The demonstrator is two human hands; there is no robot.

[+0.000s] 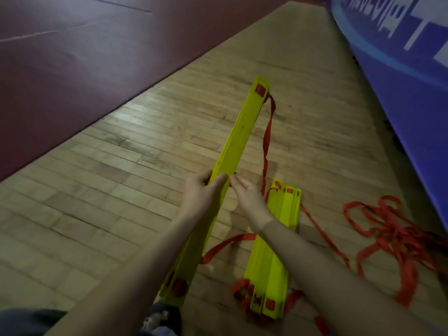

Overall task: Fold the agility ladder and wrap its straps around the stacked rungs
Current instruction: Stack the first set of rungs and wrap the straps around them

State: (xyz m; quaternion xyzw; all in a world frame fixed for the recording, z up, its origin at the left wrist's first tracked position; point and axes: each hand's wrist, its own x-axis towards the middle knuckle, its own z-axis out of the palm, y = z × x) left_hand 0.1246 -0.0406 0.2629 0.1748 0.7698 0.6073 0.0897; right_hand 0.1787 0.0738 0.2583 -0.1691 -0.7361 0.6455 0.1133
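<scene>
The left hand [202,190] covers the middle of the held yellow rung [238,134], so its fingertips go unseen. The right forearm [303,248] hides part of the stacked rungs [274,260]. The red strap pile [392,229] is blurred, its loops indistinguishable.

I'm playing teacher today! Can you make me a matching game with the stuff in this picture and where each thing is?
Things:
1. held rung
2. rung stack
3. strap tangle
4. blue banner

Places:
A. along the right edge
B. loose on the floor, far right
C. flat on the floor, under the right arm
D. lifted up, gripped by the left hand

Pairs: 1-D, 2-C, 3-B, 4-A
</scene>
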